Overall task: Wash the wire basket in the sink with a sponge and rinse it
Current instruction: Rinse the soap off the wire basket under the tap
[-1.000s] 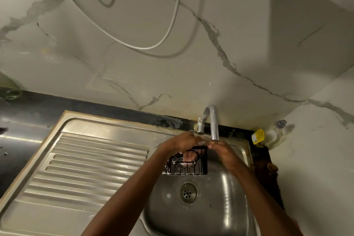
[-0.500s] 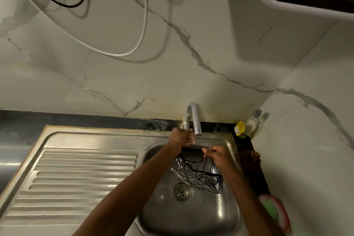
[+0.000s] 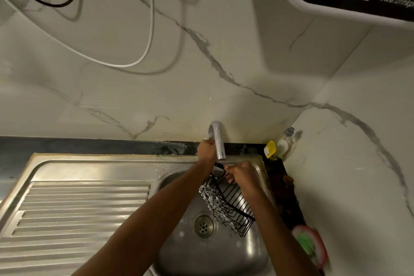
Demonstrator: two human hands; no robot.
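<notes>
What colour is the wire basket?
Black wire basket, clearest in the head view, held over the sink.

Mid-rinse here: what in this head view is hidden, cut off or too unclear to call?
- Water flow from the tap: too faint to tell.
- Tap handle: covered by the left hand.
- Right hand grip on the wire basket: fingertips hidden behind its wires.
- Sponge: not identifiable.
- Pink-rimmed green item: blurred, near the frame's lower right.

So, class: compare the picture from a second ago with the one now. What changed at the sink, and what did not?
The left hand let go of the wire basket and moved up to grip the tap. The basket swung from level to hanging tilted over the drain, gripped only by the right hand. Unchanged: the basket stays over the sink.
</notes>
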